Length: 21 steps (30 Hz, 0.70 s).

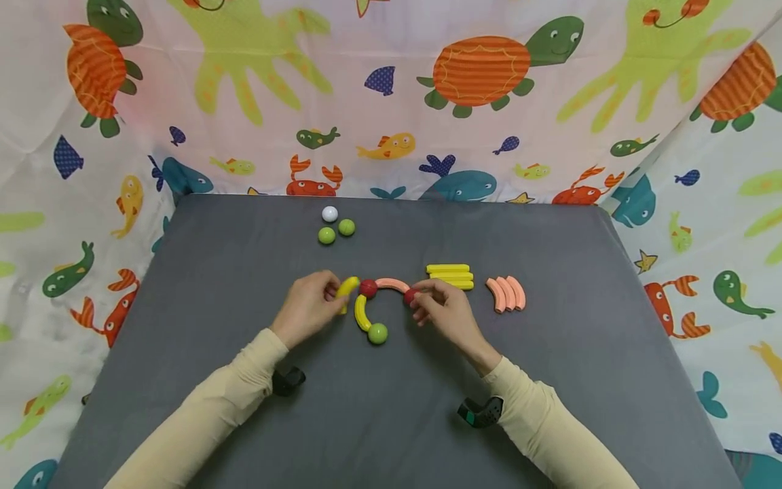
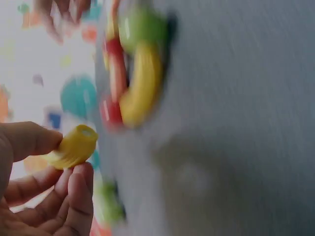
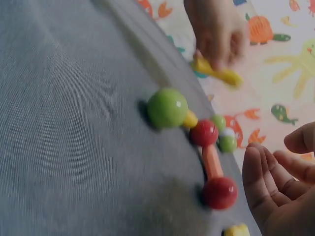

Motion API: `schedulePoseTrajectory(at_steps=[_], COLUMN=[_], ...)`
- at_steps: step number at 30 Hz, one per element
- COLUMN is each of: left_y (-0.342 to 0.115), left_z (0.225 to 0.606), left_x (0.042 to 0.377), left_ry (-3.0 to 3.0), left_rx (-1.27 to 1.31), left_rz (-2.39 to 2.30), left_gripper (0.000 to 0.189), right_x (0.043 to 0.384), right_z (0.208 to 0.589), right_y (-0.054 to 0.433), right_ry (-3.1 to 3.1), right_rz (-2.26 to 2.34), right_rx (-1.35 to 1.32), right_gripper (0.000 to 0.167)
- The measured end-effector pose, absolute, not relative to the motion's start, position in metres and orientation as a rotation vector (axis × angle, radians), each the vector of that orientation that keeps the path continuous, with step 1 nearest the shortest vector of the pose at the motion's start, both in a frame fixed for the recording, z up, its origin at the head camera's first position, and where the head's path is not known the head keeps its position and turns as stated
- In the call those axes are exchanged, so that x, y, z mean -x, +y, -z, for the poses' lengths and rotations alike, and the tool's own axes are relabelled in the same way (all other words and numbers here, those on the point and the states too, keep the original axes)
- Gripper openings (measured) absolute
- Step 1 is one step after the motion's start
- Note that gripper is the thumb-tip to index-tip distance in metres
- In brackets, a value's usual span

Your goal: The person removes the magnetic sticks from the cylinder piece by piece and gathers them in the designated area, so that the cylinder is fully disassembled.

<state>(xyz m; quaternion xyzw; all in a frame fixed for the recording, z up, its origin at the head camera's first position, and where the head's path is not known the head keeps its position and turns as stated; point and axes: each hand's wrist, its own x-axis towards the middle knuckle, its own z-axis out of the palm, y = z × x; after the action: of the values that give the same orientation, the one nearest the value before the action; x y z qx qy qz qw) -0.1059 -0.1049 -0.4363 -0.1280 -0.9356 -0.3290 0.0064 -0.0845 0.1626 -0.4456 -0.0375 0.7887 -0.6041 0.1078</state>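
My left hand (image 1: pixel 308 309) pinches a curved yellow tube (image 1: pixel 348 286) between thumb and fingers; its hollow end shows in the left wrist view. Just right of it lies a joined arc of pieces. A red ball (image 1: pixel 368 288) links a curved yellow piece (image 1: pixel 362 314), which ends at a green ball (image 1: pixel 378 333), with a curved pink piece (image 1: pixel 392 283). At the pink piece's far end sits a second red ball (image 3: pixel 220 192). Beside that ball is my right hand (image 1: pixel 446 312), holding nothing, its fingers loosely bent and apart from the ball in the right wrist view.
Several straight yellow sticks (image 1: pixel 451 276) lie beyond my right hand, with three curved pink pieces (image 1: pixel 506 294) to their right. Two green balls (image 1: pixel 326 236) and a white ball (image 1: pixel 330 214) sit near the back edge of the grey table (image 1: pixel 580 380). A patterned cloth (image 1: pixel 244 156) hangs behind.
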Motion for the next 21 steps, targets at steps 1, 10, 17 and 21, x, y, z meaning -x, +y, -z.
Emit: schedulePoseTrajectory(at_steps=[1, 10, 17, 21], left_y=[-0.119, -0.206, -0.218, -0.201], left_z=[0.436, 0.452, 0.457, 0.453], left_x=[0.111, 0.141, 0.143, 0.140], left_ry=[-2.949, -3.174, -3.246, -3.077], left_rx=[0.321, -0.087, -0.050, 0.049], left_rz=[1.002, 0.753, 0.679, 0.605], left_gripper=[0.016, 0.017, 0.029, 0.021], right_x=[0.085, 0.085, 0.085, 0.086], right_z=[0.444, 0.456, 0.455, 0.455], right_y=[0.165, 0.173, 0.172, 0.172], right_ry=[2.350, 2.479, 2.535, 2.592], right_rz=[1.748, 1.597, 1.516, 1.461], right_rx=[0.106, 0.138, 0.153, 0.181], right_gripper=[0.028, 0.022, 0.019, 0.019])
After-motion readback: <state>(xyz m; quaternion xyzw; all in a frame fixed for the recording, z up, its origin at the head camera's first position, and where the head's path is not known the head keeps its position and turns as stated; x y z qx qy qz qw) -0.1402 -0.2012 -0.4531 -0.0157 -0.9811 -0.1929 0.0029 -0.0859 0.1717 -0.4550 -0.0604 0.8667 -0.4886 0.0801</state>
